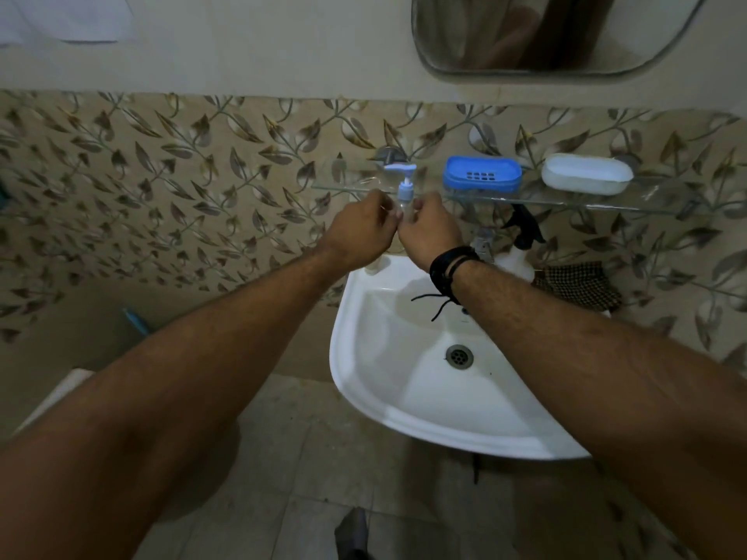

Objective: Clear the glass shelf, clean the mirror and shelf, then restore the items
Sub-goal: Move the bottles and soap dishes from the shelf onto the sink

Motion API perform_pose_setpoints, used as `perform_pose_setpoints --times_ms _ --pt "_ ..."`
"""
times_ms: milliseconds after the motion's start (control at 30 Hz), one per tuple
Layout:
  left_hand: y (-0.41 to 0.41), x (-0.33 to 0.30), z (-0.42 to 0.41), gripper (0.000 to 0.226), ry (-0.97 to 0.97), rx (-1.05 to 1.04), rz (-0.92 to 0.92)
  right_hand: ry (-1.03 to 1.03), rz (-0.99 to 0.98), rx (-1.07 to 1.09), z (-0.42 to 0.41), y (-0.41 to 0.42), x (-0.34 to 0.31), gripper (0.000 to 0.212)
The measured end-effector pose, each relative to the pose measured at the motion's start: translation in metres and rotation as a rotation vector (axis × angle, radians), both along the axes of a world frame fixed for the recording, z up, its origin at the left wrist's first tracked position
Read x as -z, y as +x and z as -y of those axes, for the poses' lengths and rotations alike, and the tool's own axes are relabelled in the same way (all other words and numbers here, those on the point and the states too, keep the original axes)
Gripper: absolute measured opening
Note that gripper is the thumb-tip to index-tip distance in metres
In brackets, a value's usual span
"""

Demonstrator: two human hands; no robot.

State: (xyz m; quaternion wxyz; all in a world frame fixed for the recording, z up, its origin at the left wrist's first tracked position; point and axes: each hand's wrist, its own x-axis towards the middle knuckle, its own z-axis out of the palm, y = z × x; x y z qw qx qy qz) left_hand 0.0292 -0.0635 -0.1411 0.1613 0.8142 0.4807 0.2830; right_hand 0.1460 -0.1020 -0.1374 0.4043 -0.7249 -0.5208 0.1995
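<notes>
— Nearest me, what's there?
— Both forearms over the sink (404,414); I see my left hand (357,232) and right hand (428,232) curled around a clear pump bottle (405,187) at the glass shelf's (566,202) front edge.
— And farther back?
— A blue soap dish (482,174) and a white case (586,174) sit on the shelf; the mirror (545,34) hangs above.

No readable text anywhere in view

The pump bottle (405,187) at 12 o'clock, the blue soap dish (482,174) and the white soap case (587,174) at 1 o'clock on the glass shelf (566,202) show no lettering that can be made out; the spray bottle (519,252) and the sink (404,398) carry no legible label, brand or number either.
</notes>
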Motion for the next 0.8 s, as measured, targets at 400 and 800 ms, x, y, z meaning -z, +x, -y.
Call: perform_pose_setpoints --times_ms 400,800 --pt "0.014 0.082 -0.012 0.031 -0.557 -0.092 0.321 -0.171 0.034 0.006 -0.025 0.01 0.093 0.03" --pt "0.046 0.16 -0.075 0.027 -0.626 -0.265 0.417 -0.262 0.035 0.052 -0.099 0.014 0.161 0.035"
